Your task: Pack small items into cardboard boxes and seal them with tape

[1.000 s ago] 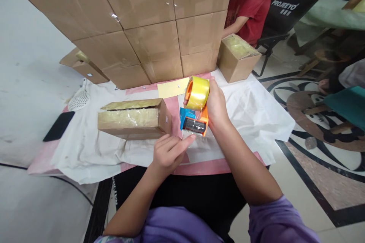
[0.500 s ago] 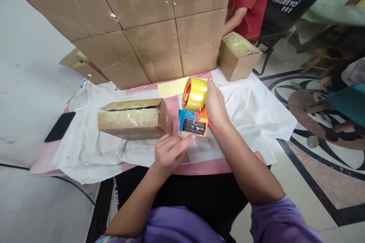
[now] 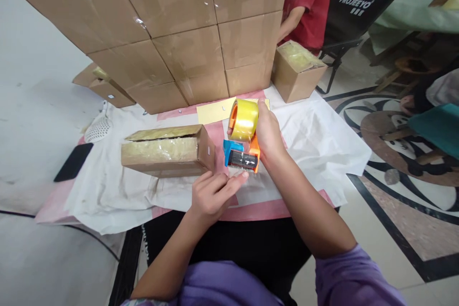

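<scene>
My right hand [image 3: 268, 129] is closed around an orange and blue tape dispenser [image 3: 229, 153], which is loaded with a roll of yellowish clear packing tape [image 3: 248, 119]. The dispenser's dark roller and cutting edge face me. Just below that edge is my left hand [image 3: 211, 196], its index finger stretched to the dispenser's lower rim and the other fingers curled. Whether it pinches the tape's loose end cannot be made out; the thumb is mostly hidden. To the left lies a cardboard box [image 3: 168, 155] with yellowish tape over its top seam, close to my left knuckles.
Stacked cardboard boxes [image 3: 190, 33] form a wall behind the table. Another taped box [image 3: 297, 74] stands at right, beside a person in a red shirt [image 3: 311, 5]. A white perforated scoop [image 3: 98, 128] and a black phone [image 3: 73, 162] lie left. Yellow paper [image 3: 215, 111] lies behind the dispenser.
The view has shifted slightly. My left index fingertip has slid a little to the right along the dispenser's lower edge. My right hand keeps its hold on the dispenser.
</scene>
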Demonstrator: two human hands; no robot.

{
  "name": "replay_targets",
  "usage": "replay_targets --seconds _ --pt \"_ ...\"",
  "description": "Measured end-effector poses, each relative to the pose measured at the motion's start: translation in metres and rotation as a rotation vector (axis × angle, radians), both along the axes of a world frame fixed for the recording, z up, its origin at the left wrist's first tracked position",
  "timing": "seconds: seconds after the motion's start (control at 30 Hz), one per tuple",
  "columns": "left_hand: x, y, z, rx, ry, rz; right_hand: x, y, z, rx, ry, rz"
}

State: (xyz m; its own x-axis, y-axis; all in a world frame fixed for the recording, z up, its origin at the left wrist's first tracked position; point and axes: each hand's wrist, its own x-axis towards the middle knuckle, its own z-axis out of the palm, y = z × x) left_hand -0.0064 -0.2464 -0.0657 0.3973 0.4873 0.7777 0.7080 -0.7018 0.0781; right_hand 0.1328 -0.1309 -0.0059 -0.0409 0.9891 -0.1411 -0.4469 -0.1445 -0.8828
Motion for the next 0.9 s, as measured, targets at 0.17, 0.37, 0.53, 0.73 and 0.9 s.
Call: replay_targets --seconds 0.17,0.37,0.53,0.73,0.9 --pt "0.0033 0.0009 -0.0055 0.018 -0.019 -0.009 -0.0002 -0.002 0.0015 0.006 0.02 -0.003" --pt "0.0055 -0.0005 -0.0076 0.031 -0.009 0.019 -0.0028 -0.0022 -0.0001 -0.023 0.021 -0.015" --pt "0.004 -0.0014 -0.0059 0.059 0.003 0.012 -0.0033 -0.0011 0.001 -0.049 0.004 -0.022" --pt "0.0034 0.0003 -0.0046 0.044 0.035 0.01 -0.0015 -0.0003 0.0033 -0.043 0.03 -0.003" --pt "0.0046 -0.0004 -0.0037 0.028 0.041 0.029 -0.0011 -0.0004 0.0019 -0.036 0.041 0.001"
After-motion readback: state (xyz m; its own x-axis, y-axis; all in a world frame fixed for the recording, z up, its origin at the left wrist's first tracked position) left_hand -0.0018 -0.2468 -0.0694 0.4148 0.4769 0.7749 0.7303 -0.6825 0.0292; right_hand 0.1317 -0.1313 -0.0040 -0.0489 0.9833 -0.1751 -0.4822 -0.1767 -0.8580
